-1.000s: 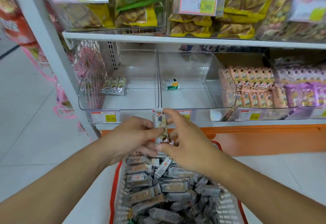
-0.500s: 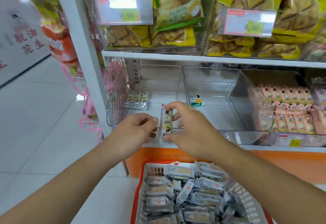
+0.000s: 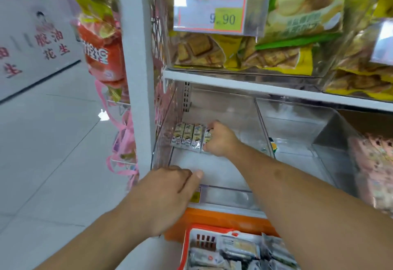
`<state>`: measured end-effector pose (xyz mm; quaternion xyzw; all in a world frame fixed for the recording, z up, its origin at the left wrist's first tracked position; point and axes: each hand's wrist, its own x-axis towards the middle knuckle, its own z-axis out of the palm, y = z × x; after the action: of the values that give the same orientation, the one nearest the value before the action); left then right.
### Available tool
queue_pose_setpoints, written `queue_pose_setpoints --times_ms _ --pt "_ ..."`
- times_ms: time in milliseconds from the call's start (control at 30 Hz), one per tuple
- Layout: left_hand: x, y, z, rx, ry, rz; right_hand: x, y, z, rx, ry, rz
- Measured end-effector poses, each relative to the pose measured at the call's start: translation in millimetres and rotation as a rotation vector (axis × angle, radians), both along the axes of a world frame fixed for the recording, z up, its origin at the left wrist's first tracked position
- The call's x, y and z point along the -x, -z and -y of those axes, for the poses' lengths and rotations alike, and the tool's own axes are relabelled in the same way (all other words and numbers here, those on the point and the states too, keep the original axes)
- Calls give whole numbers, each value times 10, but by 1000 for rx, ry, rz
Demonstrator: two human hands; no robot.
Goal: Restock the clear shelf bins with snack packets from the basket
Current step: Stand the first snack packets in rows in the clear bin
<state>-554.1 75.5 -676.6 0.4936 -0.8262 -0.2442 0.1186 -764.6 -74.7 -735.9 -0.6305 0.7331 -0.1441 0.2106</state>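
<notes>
Fourth packet going into the left bin

Right hand [image 3: 219, 138] grasps a packet [image 3: 208, 138] beside three packets [image 3: 187, 136], frame centre; left hand [image 3: 170, 193], relaxed, rests on the bin [image 3: 225, 188]. Basket [image 3: 212, 237] remains full: restocking barely begun.

Head-height, downward, near shelf bins [image 3: 214, 169]

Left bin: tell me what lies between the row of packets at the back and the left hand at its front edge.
In the head view, only bare bin floor separates the packet row from the left hand; the right hand holds a packet at the row's right end.
</notes>
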Motion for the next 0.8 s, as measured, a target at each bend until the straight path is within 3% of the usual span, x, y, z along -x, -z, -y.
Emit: queue_pose_setpoints --times_ms 167,467,600,700,800 --pt "-26 55 24 99 71 36 -23 37 56 29 -11 25" --pt "-37 91 6 41 53 13 -20 -174 -311 43 23 80" --pt "-62 50 -69 17 16 -54 -40 -461 -893 205 -54 157" --pt "-28 -55 -226 130 9 -127 13 -668 -1612 389 -210 283" --pt "74 -83 -448 225 -28 -119 161 -650 -2320 289 -337 361"
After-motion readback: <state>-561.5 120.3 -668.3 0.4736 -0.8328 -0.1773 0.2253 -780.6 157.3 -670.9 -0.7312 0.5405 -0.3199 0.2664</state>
